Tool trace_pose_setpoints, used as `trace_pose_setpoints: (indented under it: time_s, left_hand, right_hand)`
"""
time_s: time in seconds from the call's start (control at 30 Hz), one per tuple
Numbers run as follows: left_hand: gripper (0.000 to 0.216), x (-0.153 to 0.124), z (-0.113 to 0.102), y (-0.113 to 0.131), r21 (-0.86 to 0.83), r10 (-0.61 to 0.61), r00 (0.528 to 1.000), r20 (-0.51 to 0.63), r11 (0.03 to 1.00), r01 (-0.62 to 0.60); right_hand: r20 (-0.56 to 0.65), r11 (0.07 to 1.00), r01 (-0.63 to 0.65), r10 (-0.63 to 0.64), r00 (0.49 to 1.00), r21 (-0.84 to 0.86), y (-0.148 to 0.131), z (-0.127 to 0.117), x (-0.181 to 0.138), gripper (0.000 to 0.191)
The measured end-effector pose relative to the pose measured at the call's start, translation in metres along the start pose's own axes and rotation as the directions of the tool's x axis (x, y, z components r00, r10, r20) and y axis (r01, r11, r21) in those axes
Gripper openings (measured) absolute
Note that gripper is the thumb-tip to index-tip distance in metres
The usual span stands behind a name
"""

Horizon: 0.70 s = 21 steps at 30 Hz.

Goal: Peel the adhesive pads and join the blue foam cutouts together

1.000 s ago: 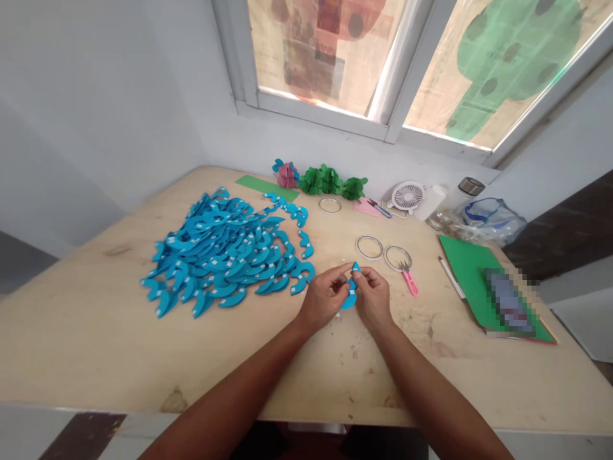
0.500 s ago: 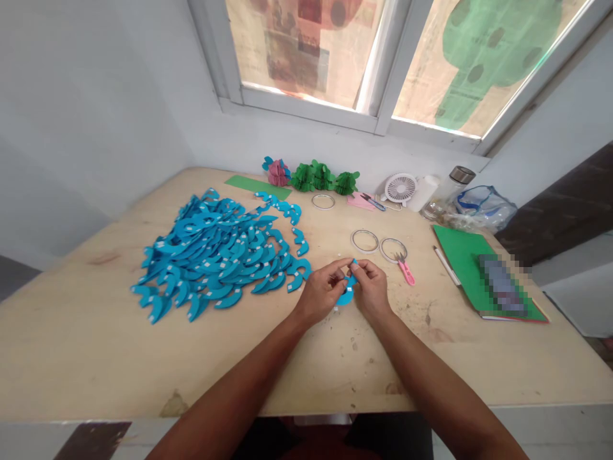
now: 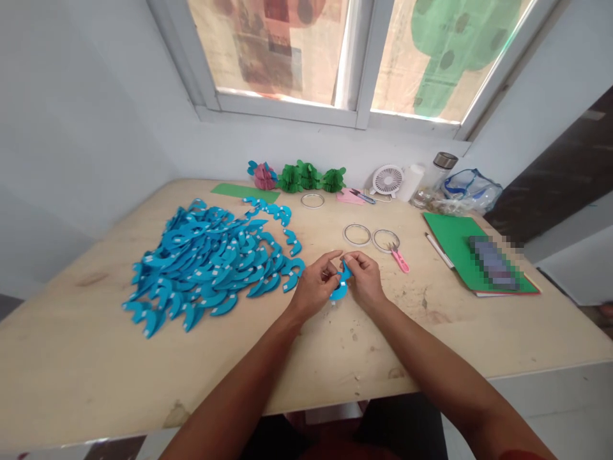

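Note:
A small curved blue paper piece with white squares on it is between my hands, above the table near its front. My right hand pinches its upper end between thumb and fingers. At its left side, my left hand grips it with the thumb and curled fingers, the index finger stretched out above. My fingers cover part of the piece. To the left lies a large heap of similar blue paper pieces, many bearing white squares.
Tape rolls and pink-handled snips lie beyond my hands. Green folders and a pen are on the right. Along the back stand green paper ornaments, a small fan and a bottle.
My left index finger has lifted away from the right fingertips. Both hands still hold the blue piece. The camera view has turned slightly, so the table's things appear farther left.

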<state>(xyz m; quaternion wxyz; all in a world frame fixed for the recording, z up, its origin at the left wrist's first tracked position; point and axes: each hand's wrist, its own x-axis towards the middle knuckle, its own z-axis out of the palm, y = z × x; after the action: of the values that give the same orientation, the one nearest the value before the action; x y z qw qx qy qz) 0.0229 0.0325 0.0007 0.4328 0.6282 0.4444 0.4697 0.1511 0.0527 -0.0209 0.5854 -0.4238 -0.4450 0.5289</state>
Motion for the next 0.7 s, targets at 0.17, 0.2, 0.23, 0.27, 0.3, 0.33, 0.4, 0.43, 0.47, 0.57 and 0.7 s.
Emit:
trace_pose_setpoints:
  time_s: [0.17,0.2,0.23,0.27,0.3,0.33,0.4,0.43,0.47,0.57,0.7]
  left_hand:
    - [0.044,0.001,-0.003,0.001,-0.103,-0.022,0.989,-0.147,0.995,0.007]
    - [0.044,0.002,-0.004,0.0,-0.117,-0.022,0.984,-0.179,0.993,0.001]
    - [0.044,0.002,-0.005,-0.002,-0.127,-0.022,0.978,-0.208,0.992,-0.005]
    - [0.044,0.003,-0.005,-0.004,-0.135,-0.019,0.972,-0.234,0.991,-0.013]
    - [0.044,0.004,-0.006,-0.006,-0.139,-0.015,0.967,-0.253,0.99,-0.02]
    - [0.044,0.004,-0.006,-0.008,-0.14,-0.009,0.963,-0.27,0.99,-0.03]
    - [0.044,0.005,-0.006,-0.011,-0.14,0.005,0.957,-0.289,0.989,-0.047]
    - [0.044,0.005,-0.006,-0.012,-0.142,0.01,0.956,-0.293,0.988,-0.054]
    - [0.044,0.005,-0.006,-0.013,-0.147,0.012,0.955,-0.295,0.987,-0.058]
    - [0.045,0.005,-0.006,-0.012,-0.175,0.007,0.957,-0.291,0.983,-0.06]
    - [0.046,0.005,-0.006,-0.009,-0.215,-0.012,0.959,-0.284,0.975,-0.051]
  right_hand:
    - [0.078,0.999,-0.033,0.032,0.996,0.02,0.002,0.002,-0.002,0.03]
    - [0.093,0.999,-0.038,0.038,0.995,-0.002,0.002,0.002,-0.003,0.03]
    - [0.115,0.999,-0.04,0.043,0.992,-0.026,0.002,0.002,-0.003,0.029]
    - [0.139,0.998,-0.036,0.042,0.989,-0.049,0.002,0.003,-0.004,0.028]
    - [0.165,0.997,-0.025,0.037,0.986,-0.072,0.002,0.003,-0.004,0.026]
    - [0.187,0.996,-0.01,0.028,0.982,-0.094,0.002,0.003,-0.005,0.025]
    - [0.212,0.99,0.02,0.01,0.977,-0.14,0.003,0.004,-0.005,0.022]
    - [0.214,0.986,0.035,0.0,0.977,-0.162,0.004,0.004,-0.005,0.022]
    - [0.213,0.983,0.046,-0.007,0.977,-0.178,0.004,0.003,-0.004,0.022]
    - [0.204,0.977,0.067,-0.025,0.979,-0.202,0.006,0.003,-0.003,0.024]
    - [0.207,0.982,0.061,-0.023,0.978,-0.176,0.005,0.003,-0.004,0.025]
